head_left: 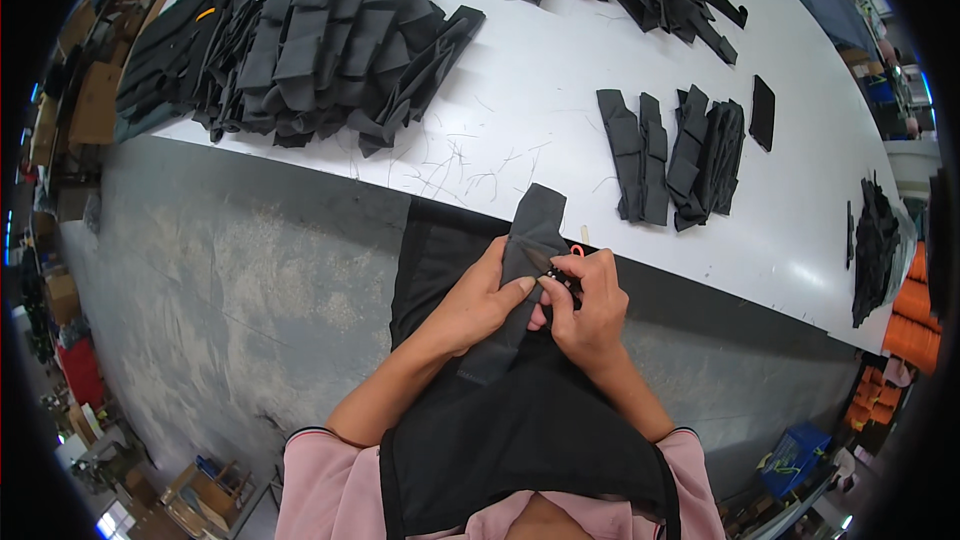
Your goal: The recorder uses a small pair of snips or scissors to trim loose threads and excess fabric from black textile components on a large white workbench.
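You wear a pink shirt (pixel 325 490) with short sleeves and a pink collar (pixel 487 516), open at the neck. Thin dark and light stripes trim the left cuff (pixel 308 431) and the right cuff (pixel 686 430). Over the shirt you have a plain black apron (pixel 520 440), its near edge curved, with a dark strap (pixel 672 512) at right. Your left forearm (pixel 385 390) and right forearm (pixel 635 392) are bare.

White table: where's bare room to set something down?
Biggest patch: middle of the white table, between the large dark cloth pile and the row of strips; loose threads litter its left part. Another: between that row and the dark bundle at far right. Crowded: upper left and top, under piles.
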Demonstrator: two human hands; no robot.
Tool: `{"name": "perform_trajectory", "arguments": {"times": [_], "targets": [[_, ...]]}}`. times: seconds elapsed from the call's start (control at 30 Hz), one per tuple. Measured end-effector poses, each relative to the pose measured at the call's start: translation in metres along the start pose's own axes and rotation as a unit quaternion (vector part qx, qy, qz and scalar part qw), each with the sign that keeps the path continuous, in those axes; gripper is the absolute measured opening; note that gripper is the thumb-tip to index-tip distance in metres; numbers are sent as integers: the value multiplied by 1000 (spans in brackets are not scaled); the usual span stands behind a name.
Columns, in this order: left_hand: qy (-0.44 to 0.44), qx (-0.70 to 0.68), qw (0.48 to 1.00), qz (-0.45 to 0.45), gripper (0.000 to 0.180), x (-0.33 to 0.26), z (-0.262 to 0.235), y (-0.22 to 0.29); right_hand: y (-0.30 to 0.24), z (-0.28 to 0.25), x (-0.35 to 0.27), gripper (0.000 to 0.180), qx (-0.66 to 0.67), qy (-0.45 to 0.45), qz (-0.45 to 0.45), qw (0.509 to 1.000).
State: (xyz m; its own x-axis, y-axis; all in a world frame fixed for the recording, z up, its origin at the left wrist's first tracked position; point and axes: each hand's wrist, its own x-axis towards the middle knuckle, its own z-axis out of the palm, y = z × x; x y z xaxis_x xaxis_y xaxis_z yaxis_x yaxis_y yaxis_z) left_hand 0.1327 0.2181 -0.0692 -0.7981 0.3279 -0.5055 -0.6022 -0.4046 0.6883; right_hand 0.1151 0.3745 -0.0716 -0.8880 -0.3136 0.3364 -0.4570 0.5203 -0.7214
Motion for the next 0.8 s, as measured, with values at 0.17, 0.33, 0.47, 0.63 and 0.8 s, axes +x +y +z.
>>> {"name": "perform_trajectory", "arguments": {"times": [0.17, 0.33, 0.47, 0.63, 0.8], "targets": [[8, 2, 1000, -6, 30, -2, 3, 2, -2, -1, 2, 21, -13, 7, -14, 1000], [8, 8, 1000, -15, 29, -1, 1, 2, -7, -6, 2, 21, 43, 42, 40, 997], [22, 17, 1000, -11, 30, -1, 5, 5, -3, -2, 3, 19, 94, -2, 86, 992], [28, -12, 999, -15, 29, -3, -2, -2, -5, -14, 8, 29, 195, 15, 196, 961], [-10, -118, 991, -65, 37, -11, -4, -7, -1, -6, 13, 28, 134, -73, 160, 975]]}}
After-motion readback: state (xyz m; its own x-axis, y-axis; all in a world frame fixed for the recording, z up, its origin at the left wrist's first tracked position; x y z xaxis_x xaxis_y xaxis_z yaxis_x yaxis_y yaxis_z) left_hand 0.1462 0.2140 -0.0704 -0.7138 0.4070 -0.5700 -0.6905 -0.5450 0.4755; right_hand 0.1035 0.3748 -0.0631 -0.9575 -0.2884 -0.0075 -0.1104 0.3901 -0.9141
